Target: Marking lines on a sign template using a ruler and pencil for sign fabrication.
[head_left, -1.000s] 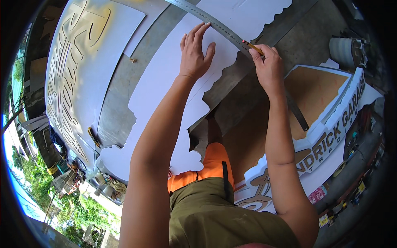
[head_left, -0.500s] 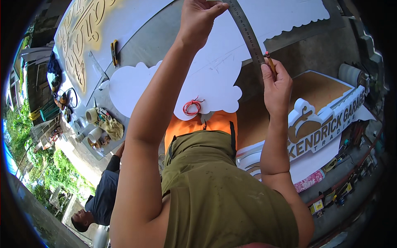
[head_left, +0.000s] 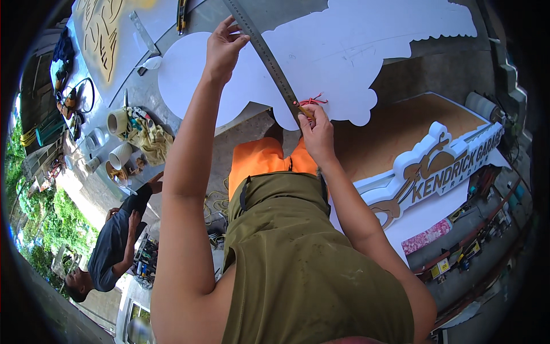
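Observation:
A long metal ruler (head_left: 268, 57) slants over a white sheet with scalloped edges (head_left: 338, 49). My left hand (head_left: 222, 54) grips the ruler's edge toward its far end, thumb and fingers at the metal. My right hand (head_left: 318, 136) is closed round the near end and also holds a slim yellow-brown pencil (head_left: 304, 110). A small coil of red wire (head_left: 314, 101) lies on the sheet just beyond my right fingers, partly covered by them. Whether the ruler rests flat on the sheet I cannot tell.
A raised-letter sign (head_left: 441, 172) leans by a brown board (head_left: 395, 132) on the right. A utility knife (head_left: 181, 17) lies at the far left, near a stencilled sheet (head_left: 103, 40). Cups (head_left: 118, 121) and gloves (head_left: 152, 140) sit left. Another person (head_left: 117, 241) is at lower left.
The ruler and both hands have come nearer to me, the right hand also moving left to beside the red wire. The white sheet appears shifted right. The other person's arms now show.

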Available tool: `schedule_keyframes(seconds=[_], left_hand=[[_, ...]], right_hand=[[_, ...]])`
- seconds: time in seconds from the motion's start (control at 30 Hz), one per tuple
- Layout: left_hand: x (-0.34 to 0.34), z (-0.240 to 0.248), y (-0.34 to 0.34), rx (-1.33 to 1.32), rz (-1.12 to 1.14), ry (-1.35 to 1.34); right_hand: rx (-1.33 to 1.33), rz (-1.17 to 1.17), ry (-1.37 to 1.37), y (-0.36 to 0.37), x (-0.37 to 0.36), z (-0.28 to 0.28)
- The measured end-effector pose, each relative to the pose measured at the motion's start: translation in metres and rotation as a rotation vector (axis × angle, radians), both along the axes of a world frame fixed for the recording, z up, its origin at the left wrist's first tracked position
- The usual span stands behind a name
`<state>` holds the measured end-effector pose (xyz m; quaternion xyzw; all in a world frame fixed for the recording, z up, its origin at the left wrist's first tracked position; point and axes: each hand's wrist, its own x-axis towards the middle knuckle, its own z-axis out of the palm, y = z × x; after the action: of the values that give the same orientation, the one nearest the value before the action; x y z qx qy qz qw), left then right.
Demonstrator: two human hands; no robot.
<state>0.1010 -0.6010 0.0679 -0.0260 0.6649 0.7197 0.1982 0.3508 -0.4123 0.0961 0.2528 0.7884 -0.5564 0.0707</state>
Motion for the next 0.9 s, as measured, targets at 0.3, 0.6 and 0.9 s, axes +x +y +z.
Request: schedule_keyframes(seconds=[0.3,0.6,0.9], left_hand=[[0.007,-0.047,-0.032,-0.055,0.014,0.000],[0.011,-0.052,-0.040,-0.304,0.019,0.013],[0.020,-0.023,-0.017,-0.809,-0.079,0.168]], right_hand=[[0.127,0.049,-0.038,-0.041,0.028,-0.014],[0.191,0.082,-0.053,-0.056,0.052,-0.030],[0.244,0.040,-0.051,-0.063,0.051,-0.037]])
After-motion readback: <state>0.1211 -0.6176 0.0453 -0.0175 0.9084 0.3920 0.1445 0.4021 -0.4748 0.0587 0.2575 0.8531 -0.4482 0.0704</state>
